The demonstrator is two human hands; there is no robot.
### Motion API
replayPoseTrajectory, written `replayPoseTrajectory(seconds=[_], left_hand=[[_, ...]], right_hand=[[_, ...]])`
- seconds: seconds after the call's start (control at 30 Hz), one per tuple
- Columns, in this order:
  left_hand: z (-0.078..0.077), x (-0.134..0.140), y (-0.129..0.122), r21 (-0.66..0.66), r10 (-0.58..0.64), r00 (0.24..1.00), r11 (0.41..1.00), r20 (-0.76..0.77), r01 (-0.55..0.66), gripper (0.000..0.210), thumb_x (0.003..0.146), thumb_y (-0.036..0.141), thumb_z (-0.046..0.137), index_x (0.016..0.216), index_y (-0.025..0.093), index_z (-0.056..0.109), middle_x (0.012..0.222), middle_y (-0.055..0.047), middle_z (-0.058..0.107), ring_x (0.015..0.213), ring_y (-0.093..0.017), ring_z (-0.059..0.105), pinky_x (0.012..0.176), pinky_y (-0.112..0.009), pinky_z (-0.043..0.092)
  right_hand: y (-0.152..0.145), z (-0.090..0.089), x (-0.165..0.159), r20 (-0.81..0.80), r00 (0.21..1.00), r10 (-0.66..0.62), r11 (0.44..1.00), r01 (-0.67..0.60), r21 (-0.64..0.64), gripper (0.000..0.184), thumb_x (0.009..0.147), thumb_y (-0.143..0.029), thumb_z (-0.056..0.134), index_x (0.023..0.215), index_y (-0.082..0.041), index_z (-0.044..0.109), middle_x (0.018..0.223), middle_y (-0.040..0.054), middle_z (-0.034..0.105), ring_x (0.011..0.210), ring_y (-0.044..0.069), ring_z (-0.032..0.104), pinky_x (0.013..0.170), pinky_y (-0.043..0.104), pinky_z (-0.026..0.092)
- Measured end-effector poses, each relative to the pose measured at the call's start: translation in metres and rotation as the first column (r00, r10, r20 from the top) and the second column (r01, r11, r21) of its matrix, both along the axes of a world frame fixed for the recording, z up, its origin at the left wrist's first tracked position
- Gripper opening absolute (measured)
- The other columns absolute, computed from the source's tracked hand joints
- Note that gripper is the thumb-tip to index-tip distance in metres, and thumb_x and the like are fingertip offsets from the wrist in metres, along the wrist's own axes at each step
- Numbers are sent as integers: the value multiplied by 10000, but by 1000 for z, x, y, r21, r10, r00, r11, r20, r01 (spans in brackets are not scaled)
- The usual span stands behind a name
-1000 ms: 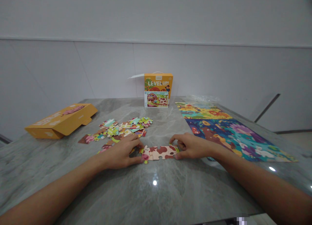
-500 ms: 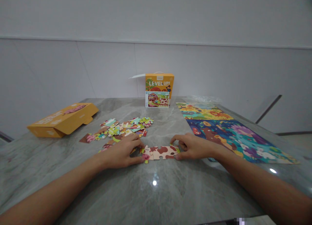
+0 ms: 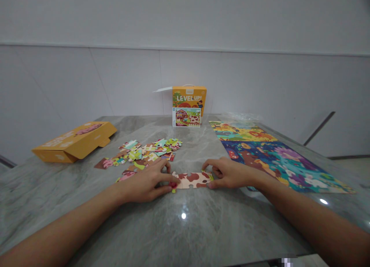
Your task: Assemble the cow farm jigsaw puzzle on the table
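Note:
A short strip of joined puzzle pieces [image 3: 193,180] lies flat on the table in front of me, showing a brown-spotted cow. At its left end my left hand [image 3: 152,181] lays the index finger over the cow's head, with the thumb at the lower edge; part of that piece is hidden. My right hand [image 3: 224,174] grips the strip's right end between a curled index finger and the thumb. Loose puzzle pieces [image 3: 147,149] lie in a heap just beyond my left hand, which covers some of them.
A yellow box [image 3: 75,141] lies at the left. Against the back wall stands another yellow box [image 3: 189,95], with a farm picture card [image 3: 187,117] leaning before it. Two finished puzzles [image 3: 274,163] lie to the right, with clear plastic wrap [image 3: 243,116] behind.
My left index finger has come down onto the cow's head piece, from the strip's upper left edge. My right hand has stayed at the right end.

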State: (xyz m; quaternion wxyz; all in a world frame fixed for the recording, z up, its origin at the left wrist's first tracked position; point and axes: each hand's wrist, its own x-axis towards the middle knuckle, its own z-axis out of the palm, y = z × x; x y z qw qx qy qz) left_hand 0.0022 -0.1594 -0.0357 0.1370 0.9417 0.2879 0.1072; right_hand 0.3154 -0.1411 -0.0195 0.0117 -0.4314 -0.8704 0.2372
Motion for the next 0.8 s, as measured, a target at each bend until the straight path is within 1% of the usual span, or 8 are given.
replayPoseTrajectory(seconds=[0.17, 0.3, 0.4, 0.5, 0.57, 0.67, 0.8], left_hand=[[1, 0, -2, -16, 12, 1000, 1000, -2, -12, 307, 984, 361, 523, 1256, 322, 659, 1146, -89, 531, 1087, -252, 522, 980, -423, 452], [2, 0, -2, 0, 3, 1000, 1000, -11, -3, 314, 979, 370, 522, 1258, 315, 655, 1227, -100, 527, 1164, -277, 504, 1028, -464, 431], [4, 1, -3, 4, -46, 999, 999, -15, 46, 315, 975, 331, 522, 1263, 305, 646, 1368, -87, 521, 1249, -302, 460, 1093, -518, 359], [3, 2, -4, -42, -115, 993, 992, -2, 115, 411, 964, 256, 525, 1369, 312, 561, 1450, -47, 527, 1273, -294, 445, 1124, -529, 315], [1, 2, -3, -71, -136, 991, 988, 2, 135, 455, 961, 230, 523, 1410, 306, 521, 1461, -32, 533, 1264, -287, 447, 1113, -515, 331], [-2, 1, -2, -94, -140, 990, 986, 14, 141, 427, 962, 232, 522, 1382, 304, 552, 1464, -28, 535, 1243, -284, 465, 1106, -518, 335], [0, 1, -3, -89, -156, 988, 984, 22, 157, 428, 954, 224, 532, 1369, 328, 563, 1452, -23, 549, 1246, -281, 483, 1107, -526, 338]], right_hand=[[0, 0, -1, 2, 1000, 3, 1000, -3, 7, 527, 813, -487, 692, 1222, -163, 612, 673, -14, 558, 604, 141, 508, 565, 232, 301], [1, -3, -1, -5, 1000, 11, 1000, -10, 17, 523, 816, -481, 693, 1219, -156, 617, 662, -20, 540, 591, 132, 489, 557, 231, 288], [0, -3, -3, -29, 999, 37, 999, -36, 20, 525, 829, -497, 680, 1231, -163, 629, 659, -20, 541, 587, 128, 481, 568, 233, 297], [-2, -3, -6, -57, 996, 71, 997, -69, 34, 501, 857, -531, 641, 1208, -175, 666, 667, -9, 559, 596, 129, 493, 578, 236, 309], [-3, -4, -7, -73, 994, 81, 996, -77, 49, 492, 863, -542, 628, 1192, -180, 686, 671, -6, 571, 594, 127, 498, 576, 238, 314], [-2, -8, -8, -79, 993, 82, 995, -77, 66, 466, 859, -515, 636, 1186, -188, 697, 664, -10, 579, 574, 119, 485, 571, 238, 312], [-1, -10, -7, -72, 994, 87, 994, -81, 78, 472, 861, -501, 638, 1210, -188, 686, 674, -3, 594, 581, 123, 495, 575, 240, 316]])
